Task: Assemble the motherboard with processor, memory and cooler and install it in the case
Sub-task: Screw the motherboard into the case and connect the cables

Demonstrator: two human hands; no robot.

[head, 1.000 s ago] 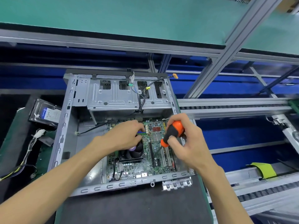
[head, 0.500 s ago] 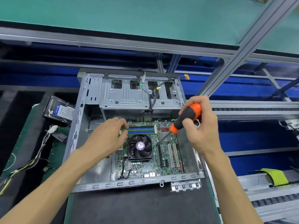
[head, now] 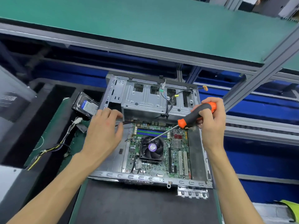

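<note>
Gripping the screwdriver (head: 196, 114) by its grey and orange handle, the right hand (head: 210, 123) holds it above the far right part of the case (head: 145, 177), its fingers curled firmly around the handle. From this hand the metal shaft runs down and to the left, and its tip is over the upper left edge of the cooler (head: 151, 148), which sits on the motherboard (head: 176, 152) already lying inside the case. So the long axis of the tool points from the right hand towards the fan, and the right hand is clearly the nearer one to it. The left hand (head: 103, 135) is at the far left side of the case, its fingers bent near a dark cable (head: 124, 122); whether it really pinches the cable I cannot tell. Blue memory sticks (head: 150, 132) lie just behind the cooler. I think the next move is lowering the tip onto a cooler screw.
</note>
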